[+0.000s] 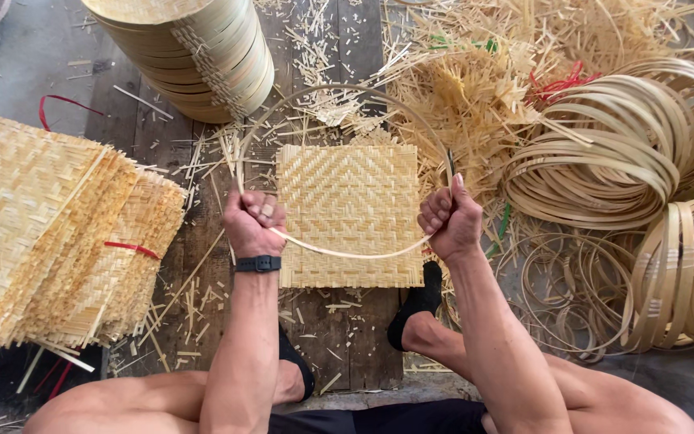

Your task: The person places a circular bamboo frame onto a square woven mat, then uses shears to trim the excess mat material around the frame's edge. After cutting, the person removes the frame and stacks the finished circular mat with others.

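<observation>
I sit on the floor, looking down at my two bare hands, which hold a thin pale bamboo hoop (339,254) above a square woven bamboo mat (350,215). My left hand (254,223), with a black band (258,264) at the wrist, is a closed fist around the hoop's left side. My right hand (449,219) is clamped on the hoop's right side, thumb pointing up. The mat lies flat on dark wooden planks (347,329) between my feet, and the hoop rings most of it. To my left lies a tall pile of similar woven mats (50,233) tied with red cord. Ahead stands a stack of round bamboo frames (194,48). To my right lie coils of flat bamboo strips (628,153) and loose straw-coloured offcuts (459,88).
</observation>
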